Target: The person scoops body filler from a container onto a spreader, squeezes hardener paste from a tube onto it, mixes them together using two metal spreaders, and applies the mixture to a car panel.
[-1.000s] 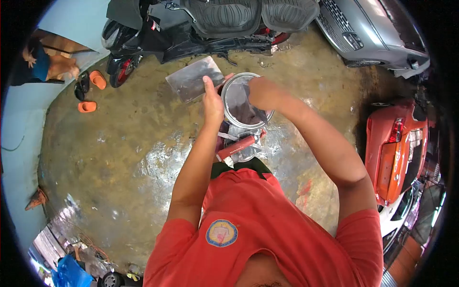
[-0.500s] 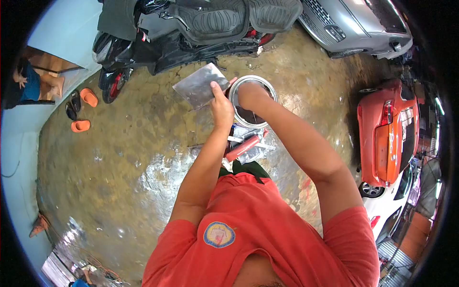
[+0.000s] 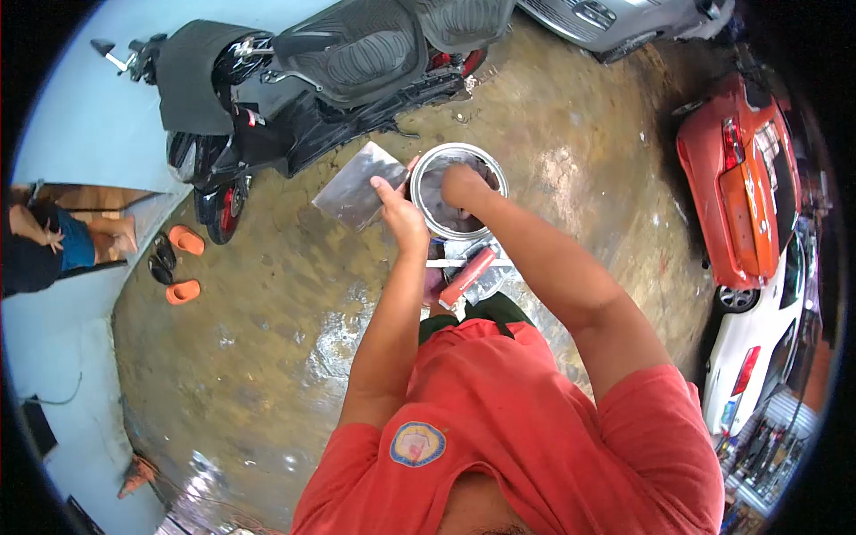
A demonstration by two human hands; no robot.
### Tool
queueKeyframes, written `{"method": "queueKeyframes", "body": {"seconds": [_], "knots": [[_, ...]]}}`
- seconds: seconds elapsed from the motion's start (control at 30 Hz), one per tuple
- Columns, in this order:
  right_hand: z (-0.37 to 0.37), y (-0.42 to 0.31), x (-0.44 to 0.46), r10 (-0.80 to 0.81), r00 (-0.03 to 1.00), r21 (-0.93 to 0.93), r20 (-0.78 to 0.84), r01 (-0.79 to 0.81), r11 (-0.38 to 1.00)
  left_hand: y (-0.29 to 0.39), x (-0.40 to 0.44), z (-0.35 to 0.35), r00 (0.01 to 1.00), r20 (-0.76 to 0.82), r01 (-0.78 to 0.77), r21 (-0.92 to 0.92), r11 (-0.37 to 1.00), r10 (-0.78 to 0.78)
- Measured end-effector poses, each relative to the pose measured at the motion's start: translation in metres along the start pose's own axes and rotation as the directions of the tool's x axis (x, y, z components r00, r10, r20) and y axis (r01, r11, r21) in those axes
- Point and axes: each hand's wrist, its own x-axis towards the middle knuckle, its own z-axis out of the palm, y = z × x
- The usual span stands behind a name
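My left hand [image 3: 403,214] grips a flat, grey-smeared square plate [image 3: 357,189], thumb on top, its other fingers mostly hidden beside the can. Right next to it is a round open can [image 3: 506,183] with a pale metal rim and grey paste [image 3: 432,187] inside. My right hand [image 3: 465,189] reaches down into the can, its fingers curled; what they hold is hidden. Just below the can lie a red tube [image 3: 467,276] and a crumpled clear plastic piece [image 3: 489,283], close to my legs.
A black motorbike [image 3: 294,125] stands ahead on the stained floor [image 3: 241,357]. Orange clogs [image 3: 185,292] and black shoes [image 3: 161,260] lie left, near a person [image 3: 76,241] in a doorway. Right are a silver car [image 3: 615,22], an orange car [image 3: 736,187] and a white car [image 3: 749,357].
The view has shifted and turned slightly. My right hand has moved within the can, and more grey paste shows along its inside. My left hand keeps its hold on the plate.
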Motion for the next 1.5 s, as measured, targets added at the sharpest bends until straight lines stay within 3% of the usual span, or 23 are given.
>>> {"method": "queueKeyframes", "body": {"seconds": [0.27, 0.33, 0.37, 0.4, 0.43, 0.5, 0.57, 0.7, 0.8, 0.93, 0.97, 1.07, 1.13, 1.2, 1.23, 1.33, 1.4, 1.5], "knots": [[0.032, 0.015, 0.047, -0.327, 0.935, -0.085, 0.138, 0.34, 0.936, 0.003, -0.004, 0.003, 0.998, -0.043, 0.041, 0.022, 0.999, -0.04], [0.036, 0.015, 0.047, -0.213, 0.972, 0.242, 0.102, 0.183, 0.953, 0.006, -0.008, 0.007, 0.997, -0.066, 0.05, 0.026, 0.998, -0.048], [0.041, 0.013, 0.046, -0.074, 0.989, 0.525, 0.125, -0.003, 0.851, 0.007, -0.008, 0.01, 0.996, -0.075, 0.051, 0.026, 0.998, -0.049], [0.044, 0.012, 0.046, 0.052, 0.98, 0.749, 0.192, -0.181, 0.638, 0.007, -0.005, 0.01, 0.998, -0.054, 0.046, 0.017, 0.999, -0.045], [0.047, 0.013, 0.048, -0.102, 0.992, 0.622, 0.079, 0.031, 0.782, 0.006, -0.006, 0.008, 0.998, -0.037, 0.048, 0.01, 0.999, -0.047], [0.034, 0.009, 0.033, -0.006, 0.983, 0.797, 0.181, -0.144, 0.586, 0.006, -0.006, 0.008, 0.998, -0.037, 0.058, -0.005, 0.998, -0.058], [0.017, 0.002, 0.015, 0.004, 0.978, 0.848, 0.207, -0.181, 0.498, -0.001, -0.001, -0.002, 0.998, -0.027, 0.057, -0.02, 0.998, -0.057], [0.007, -0.001, 0.003, -0.049, 0.98, 0.887, 0.193, -0.153, 0.436, 0.001, 0.001, -0.001, 0.999, -0.005, 0.039, -0.003, 0.999, -0.039], [-0.013, 0.009, -0.013, -0.118, 0.97, 0.85, 0.213, -0.124, 0.512, 0.003, -0.002, 0.0, 0.999, 0.007, 0.053, -0.022, 0.998, -0.053], [-0.044, 0.013, -0.048, -0.085, 0.982, 0.837, 0.168, -0.096, 0.538, 0.006, 0.001, -0.006, 0.999, 0.032, 0.031, -0.1, 0.995, -0.028], [-0.05, 0.014, -0.057, -0.091, 0.982, 0.834, 0.166, -0.091, 0.544, 0.008, 0.0, -0.008, 0.998, 0.012, -0.052, -0.135, 0.989, 0.055], [-0.045, 0.023, -0.071, -0.081, 0.99, 0.815, 0.114, -0.047, 0.577, 0.029, -0.007, -0.005, 0.921, -0.17, -0.352, 0.027, 0.936, 0.351], [-0.044, 0.036, -0.075, -0.087, 0.995, 0.805, 0.05, 0.011, 0.593, 0.049, -0.014, -0.019, 0.916, -0.189, -0.358, 0.01, 0.934, 0.353], [-0.055, 0.052, -0.086, -0.153, 0.981, 0.814, 0.12, -0.009, 0.581, 0.064, -0.02, -0.037, 0.903, -0.216, -0.365, 0.073, 0.928, 0.372], [-0.068, 0.053, -0.099, -0.146, 0.983, 0.797, 0.109, 0.001, 0.605, 0.068, -0.019, -0.051, 0.892, -0.227, -0.399, 0.016, 0.917, 0.392], [-0.096, 0.055, -0.137, -0.122, 0.992, 0.778, 0.024, 0.058, 0.625, 0.085, -0.031, -0.076, 0.856, -0.286, -0.393, 0.179, 0.902, 0.43], [-0.104, 0.064, -0.144, -0.095, 0.991, 0.811, -0.093, 0.131, 0.571, 0.098, -0.046, -0.067, 0.86, -0.268, -0.403, 0.162, 0.901, 0.433], [-0.129, 0.076, -0.157, -0.145, 0.983, 0.815, -0.108, 0.171, 0.553, 0.107, -0.063, -0.058, 0.909, -0.163, -0.346, 0.219, 0.912, 0.384]]}}
